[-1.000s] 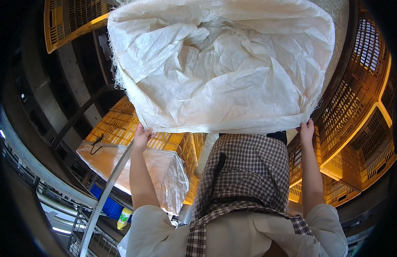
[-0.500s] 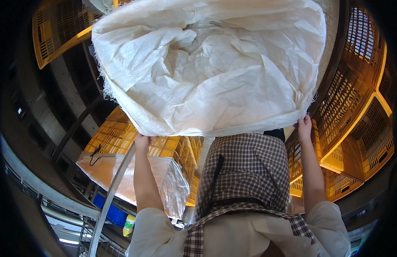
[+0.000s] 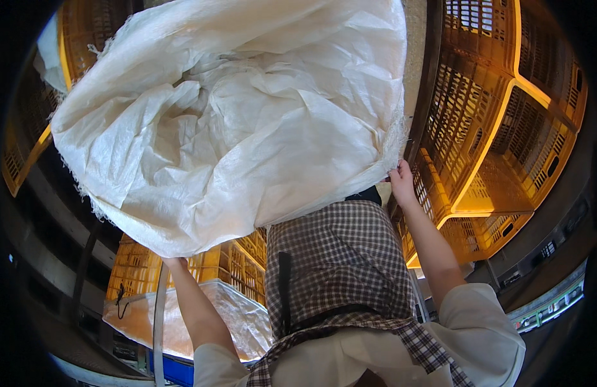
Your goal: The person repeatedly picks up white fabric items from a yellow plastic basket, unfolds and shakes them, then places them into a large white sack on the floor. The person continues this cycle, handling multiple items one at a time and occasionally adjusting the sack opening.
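A large white woven sack (image 3: 273,148) spreads wide in front of me, its mouth facing up and its creased inside showing. Frayed threads hang along its left and right edges. At the sack's lower left rim, my left hand (image 3: 176,263) grips the edge; most of its fingers are hidden under the cloth. My right hand (image 3: 401,180) pinches the rim at the right corner, thumb and fingers closed on it. Both arms reach forward, holding the near rim stretched between them. A checked apron (image 3: 343,264) covers my front just below the sack.
Yellow plastic crates (image 3: 479,148) are stacked along the right side. More yellow crates (image 3: 144,264) stand at the lower left, with a whitish plastic sheet (image 3: 227,309) over part of them. A metal post (image 3: 160,322) rises beside my left forearm, near a blue bin (image 3: 179,371).
The sack has shifted left in the view and tilted, its left corner now lower. My left hand has moved down and left; the right hand appears farther left. Both keep their grip.
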The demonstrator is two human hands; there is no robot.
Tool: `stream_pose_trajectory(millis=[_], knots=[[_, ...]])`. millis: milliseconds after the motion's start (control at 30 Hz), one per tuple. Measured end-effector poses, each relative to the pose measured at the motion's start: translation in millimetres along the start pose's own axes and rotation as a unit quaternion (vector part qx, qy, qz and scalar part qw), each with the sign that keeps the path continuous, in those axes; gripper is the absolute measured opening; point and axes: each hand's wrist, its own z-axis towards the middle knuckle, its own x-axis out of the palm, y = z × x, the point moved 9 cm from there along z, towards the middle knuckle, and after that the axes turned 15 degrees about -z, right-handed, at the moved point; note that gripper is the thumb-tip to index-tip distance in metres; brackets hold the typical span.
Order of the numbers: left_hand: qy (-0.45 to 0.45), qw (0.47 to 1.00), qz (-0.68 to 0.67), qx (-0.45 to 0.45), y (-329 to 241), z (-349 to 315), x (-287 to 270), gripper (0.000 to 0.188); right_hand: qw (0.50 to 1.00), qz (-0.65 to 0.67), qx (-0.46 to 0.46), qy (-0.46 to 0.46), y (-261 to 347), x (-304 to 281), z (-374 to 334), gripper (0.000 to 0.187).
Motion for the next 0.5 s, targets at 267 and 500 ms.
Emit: stream_pose_trajectory(millis=[267, 500], knots=[[0.091, 0.989, -0.104, -0.061, 23, 0, 36, 0.058, 0.999, -0.045, -0.006, -0.004, -2, -4, 4, 0.018], [0.107, 0.986, -0.101, -0.082, 39, -28, 52, 0.055, 0.999, 0.019, 0.040, 0.028, -18, -4, 4, 0.018]])
